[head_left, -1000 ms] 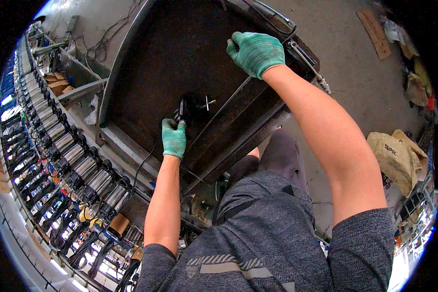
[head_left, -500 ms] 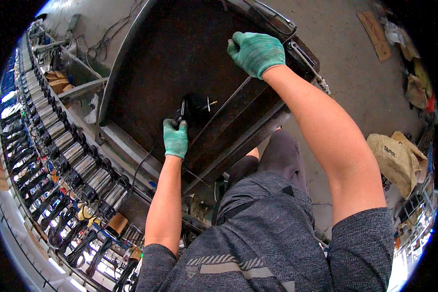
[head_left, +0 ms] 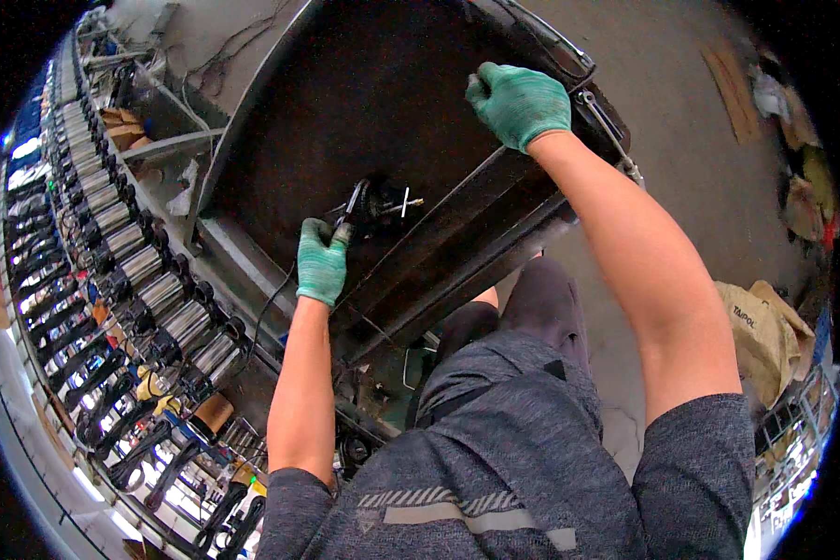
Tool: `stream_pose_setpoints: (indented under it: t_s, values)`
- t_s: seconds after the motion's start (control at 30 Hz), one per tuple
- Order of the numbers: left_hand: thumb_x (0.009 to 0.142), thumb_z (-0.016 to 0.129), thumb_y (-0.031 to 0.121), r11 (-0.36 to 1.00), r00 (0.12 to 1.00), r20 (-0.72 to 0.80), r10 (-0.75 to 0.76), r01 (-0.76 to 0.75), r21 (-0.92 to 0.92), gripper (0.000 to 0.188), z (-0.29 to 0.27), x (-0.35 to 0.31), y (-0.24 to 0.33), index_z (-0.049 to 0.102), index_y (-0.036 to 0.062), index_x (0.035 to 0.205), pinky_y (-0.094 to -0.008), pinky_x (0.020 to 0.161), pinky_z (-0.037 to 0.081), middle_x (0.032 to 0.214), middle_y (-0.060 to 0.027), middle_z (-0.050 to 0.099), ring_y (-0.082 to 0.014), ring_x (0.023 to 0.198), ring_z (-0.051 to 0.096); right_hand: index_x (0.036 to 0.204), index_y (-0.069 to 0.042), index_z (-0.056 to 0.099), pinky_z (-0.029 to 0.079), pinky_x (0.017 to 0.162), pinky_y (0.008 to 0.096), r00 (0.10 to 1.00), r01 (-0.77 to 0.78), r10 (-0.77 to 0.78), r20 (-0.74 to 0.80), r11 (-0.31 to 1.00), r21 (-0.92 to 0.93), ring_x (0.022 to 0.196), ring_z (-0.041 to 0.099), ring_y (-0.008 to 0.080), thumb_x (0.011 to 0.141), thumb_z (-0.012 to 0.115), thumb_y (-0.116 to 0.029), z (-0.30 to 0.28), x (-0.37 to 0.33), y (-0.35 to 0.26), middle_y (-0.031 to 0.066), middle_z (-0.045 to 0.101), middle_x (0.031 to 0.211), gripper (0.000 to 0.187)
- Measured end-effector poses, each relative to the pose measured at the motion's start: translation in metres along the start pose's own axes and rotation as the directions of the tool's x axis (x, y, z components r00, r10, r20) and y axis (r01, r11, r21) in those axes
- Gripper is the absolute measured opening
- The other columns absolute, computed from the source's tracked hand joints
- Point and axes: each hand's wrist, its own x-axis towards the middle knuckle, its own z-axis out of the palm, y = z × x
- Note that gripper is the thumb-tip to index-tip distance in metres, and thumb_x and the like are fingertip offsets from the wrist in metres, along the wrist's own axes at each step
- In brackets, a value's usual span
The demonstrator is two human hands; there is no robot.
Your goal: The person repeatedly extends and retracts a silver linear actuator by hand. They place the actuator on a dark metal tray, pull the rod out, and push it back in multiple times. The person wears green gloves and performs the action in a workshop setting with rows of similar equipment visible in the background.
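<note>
Head view: the left hand [head_left: 321, 264], in a green glove, has its fingers closed around a metal tool handle [head_left: 352, 203] that reaches to a small black fitting [head_left: 383, 201] at the centre of a dark tilted metal panel [head_left: 364, 93]. The right hand [head_left: 520, 103], also gloved, sits at one o'clock from the fitting, fingers curled over the panel's upper edge; a row of shiny cylinders [head_left: 149, 280] runs along nine o'clock.
</note>
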Motion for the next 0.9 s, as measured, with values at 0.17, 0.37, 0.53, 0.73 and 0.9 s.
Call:
stream_pose_setpoints:
  t_s: [0.17, 0.37, 0.53, 0.73, 0.9]
  values:
    - [0.093, 0.077, 0.014, 0.984, 0.995, -0.077, 0.07, -0.081, -0.161, 0.027, -0.061, -0.035, 0.046, 0.052, 0.0058, 0.097, -0.029, 0.073, 0.044, 0.086, -0.0003, 0.052, -0.0127, 0.081, 0.046, 0.103, -0.018, 0.07, 0.056, 0.081, 0.0532, 0.998, -0.032, 0.032, 0.055, 0.999, -0.014, 0.094, 0.07, 0.0397, 0.101, 0.048, -0.044, -0.007, 0.0, -0.003, 0.0131, 0.074, 0.101, 0.034]
    - [0.092, 0.079, 0.018, 0.945, 0.975, -0.221, -0.003, -0.07, -0.32, 0.028, -0.125, -0.101, 0.08, 0.053, 0.0068, 0.095, -0.0263, 0.073, 0.044, 0.086, 0.0014, 0.05, -0.0103, 0.08, 0.046, 0.105, -0.02, 0.07, 0.056, 0.08, 0.053, 0.995, -0.027, 0.031, 0.09, 0.999, -0.038, 0.094, 0.07, 0.0397, 0.1, 0.05, -0.046, -0.013, 0.0, -0.007, 0.0141, 0.075, 0.099, 0.033]
    - [0.088, 0.084, 0.029, 0.959, 0.944, -0.329, -0.013, -0.082, -0.271, 0.039, -0.148, -0.154, 0.119, 0.051, 0.0086, 0.09, -0.0249, 0.065, 0.04, 0.08, 0.004, 0.045, -0.0089, 0.073, 0.041, 0.106, -0.019, 0.068, 0.055, 0.08, 0.0548, 0.998, 0.008, -0.005, 0.055, 0.998, -0.054, 0.094, 0.069, 0.0432, 0.102, 0.046, -0.05, -0.01, -0.001, -0.005, 0.0163, 0.074, 0.1, 0.039]
    - [0.091, 0.081, 0.025, 0.966, 0.94, -0.342, -0.014, -0.076, -0.247, 0.03, -0.133, -0.199, 0.104, 0.055, 0.0109, 0.093, -0.024, 0.071, 0.042, 0.085, 0.0052, 0.053, -0.007, 0.078, 0.047, 0.105, -0.019, 0.067, 0.055, 0.081, 0.056, 0.996, 0.034, -0.027, 0.086, 0.996, -0.082, 0.095, 0.069, 0.0434, 0.103, 0.042, -0.051, -0.011, -0.001, -0.004, 0.0173, 0.074, 0.101, 0.041]
    - [0.085, 0.086, 0.028, 0.946, 0.921, -0.373, -0.108, -0.021, -0.323, 0.041, -0.078, -0.217, 0.119, 0.051, 0.0074, 0.085, -0.0283, 0.065, 0.04, 0.076, 0.0028, 0.043, -0.0119, 0.072, 0.039, 0.106, -0.019, 0.067, 0.054, 0.083, 0.0563, 0.993, 0.032, -0.022, 0.117, 0.996, -0.088, 0.096, 0.069, 0.044, 0.102, 0.041, -0.052, -0.013, -0.002, -0.006, 0.019, 0.073, 0.102, 0.043]
